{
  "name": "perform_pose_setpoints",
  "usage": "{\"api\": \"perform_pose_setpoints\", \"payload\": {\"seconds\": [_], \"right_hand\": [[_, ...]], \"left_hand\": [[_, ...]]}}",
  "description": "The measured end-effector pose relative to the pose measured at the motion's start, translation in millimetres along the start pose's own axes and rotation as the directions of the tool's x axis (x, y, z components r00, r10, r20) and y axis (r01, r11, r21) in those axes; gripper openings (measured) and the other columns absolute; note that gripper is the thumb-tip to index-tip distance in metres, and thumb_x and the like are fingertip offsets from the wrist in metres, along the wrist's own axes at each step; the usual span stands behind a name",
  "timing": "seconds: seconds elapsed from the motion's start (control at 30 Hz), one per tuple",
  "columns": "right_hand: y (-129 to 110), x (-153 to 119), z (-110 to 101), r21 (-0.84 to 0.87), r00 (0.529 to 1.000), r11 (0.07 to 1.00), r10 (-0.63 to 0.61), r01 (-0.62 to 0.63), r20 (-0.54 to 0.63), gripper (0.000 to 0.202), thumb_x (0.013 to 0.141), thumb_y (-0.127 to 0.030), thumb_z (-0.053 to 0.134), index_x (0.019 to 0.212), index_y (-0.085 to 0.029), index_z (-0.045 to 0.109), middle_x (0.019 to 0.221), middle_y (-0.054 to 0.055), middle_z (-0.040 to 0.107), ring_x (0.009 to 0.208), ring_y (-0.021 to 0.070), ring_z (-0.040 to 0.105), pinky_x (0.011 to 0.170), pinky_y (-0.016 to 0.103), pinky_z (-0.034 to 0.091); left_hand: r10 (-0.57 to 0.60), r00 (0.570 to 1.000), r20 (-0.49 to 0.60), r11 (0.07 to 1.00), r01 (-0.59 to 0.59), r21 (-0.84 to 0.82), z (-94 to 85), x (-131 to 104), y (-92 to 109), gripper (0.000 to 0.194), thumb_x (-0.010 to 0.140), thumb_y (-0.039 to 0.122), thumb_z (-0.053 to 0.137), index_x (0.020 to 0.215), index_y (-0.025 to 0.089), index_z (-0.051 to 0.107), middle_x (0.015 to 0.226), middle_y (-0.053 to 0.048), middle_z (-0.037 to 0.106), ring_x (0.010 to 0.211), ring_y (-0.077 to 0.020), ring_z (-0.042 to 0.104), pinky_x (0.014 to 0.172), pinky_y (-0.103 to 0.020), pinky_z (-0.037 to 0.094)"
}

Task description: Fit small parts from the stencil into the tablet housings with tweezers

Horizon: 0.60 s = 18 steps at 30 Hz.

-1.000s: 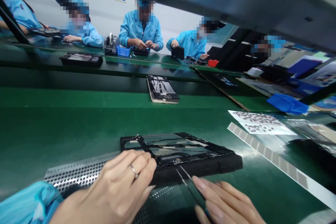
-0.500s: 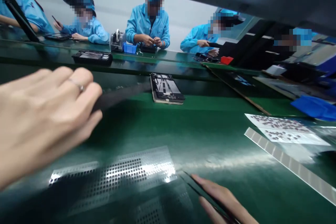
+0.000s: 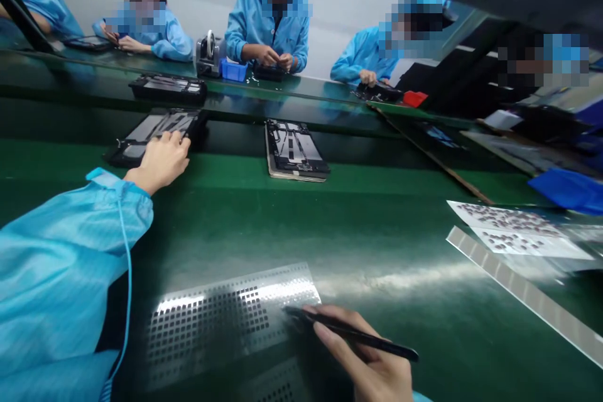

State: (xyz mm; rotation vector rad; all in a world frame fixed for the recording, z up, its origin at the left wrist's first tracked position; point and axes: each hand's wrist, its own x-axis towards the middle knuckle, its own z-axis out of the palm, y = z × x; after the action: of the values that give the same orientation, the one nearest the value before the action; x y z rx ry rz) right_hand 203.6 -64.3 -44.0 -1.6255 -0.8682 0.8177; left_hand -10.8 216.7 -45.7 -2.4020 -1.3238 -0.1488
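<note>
My left hand (image 3: pixel 166 160) reaches out at the left and grips the near right edge of an open device with dark frame and silver parts (image 3: pixel 144 136). My right hand (image 3: pixel 362 345), low in the view, holds black tweezers (image 3: pixel 358 333). Their tips are over the right part of a clear sheet (image 3: pixel 211 314) with rows of small dark squares. Whether anything sits between the tips is too small to tell. A second open device (image 3: pixel 296 147) lies on a pale slab in the middle.
Another dark device (image 3: pixel 168 88) lies on the far ledge. At the right are a white sheet with small brown pieces (image 3: pixel 518 226), a long pale strip (image 3: pixel 522 295) and a blue sheet (image 3: pixel 565 190). Several people in blue work across the bench.
My left hand has moved away from me and is now on the left device. My right hand has turned, and the tweezers have shifted left over the clear sheet.
</note>
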Motion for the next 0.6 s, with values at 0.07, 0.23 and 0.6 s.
{"api": "perform_pose_setpoints", "payload": {"seconds": [0.07,0.23,0.6], "right_hand": [[0,-1,3,0.016,0.999,0.999,0.046,-0.046,0.028,0.006,0.065,-0.026,0.068,0.070,-0.024,0.070,0.072,-0.001,0.069,0.070,0.0143,0.063,0.066,0.015,0.046],[1,2,11,0.070,0.981,0.984,0.157,-0.165,0.117,0.005,0.066,-0.025,0.067,0.069,-0.023,0.070,0.074,0.000,0.069,0.072,0.0150,0.063,0.066,0.017,0.047],[17,14,12,0.036,0.984,0.994,0.099,-0.106,0.148,0.004,0.064,-0.023,0.068,0.067,-0.024,0.070,0.066,-0.001,0.068,0.063,0.0150,0.063,0.057,0.019,0.050]], "left_hand": [[0.022,0.999,0.024,0.999,-0.021,-0.044,6.4,-3,3,0.022,0.080,0.021,0.038,0.089,0.009,0.053,0.090,-0.019,0.055,0.087,-0.0331,0.052,0.063,-0.040,0.041],[0.247,0.969,0.022,0.962,-0.242,-0.127,-18.4,-41,41,0.022,0.081,0.020,0.040,0.092,0.009,0.056,0.102,-0.018,0.055,0.094,-0.0303,0.052,0.078,-0.043,0.039],[0.661,0.732,-0.163,0.634,-0.662,-0.400,-59.2,-152,123,0.040,0.080,0.009,0.039,0.120,0.012,0.040,0.124,-0.011,0.047,0.117,-0.0246,0.039,0.101,-0.038,0.018]]}}
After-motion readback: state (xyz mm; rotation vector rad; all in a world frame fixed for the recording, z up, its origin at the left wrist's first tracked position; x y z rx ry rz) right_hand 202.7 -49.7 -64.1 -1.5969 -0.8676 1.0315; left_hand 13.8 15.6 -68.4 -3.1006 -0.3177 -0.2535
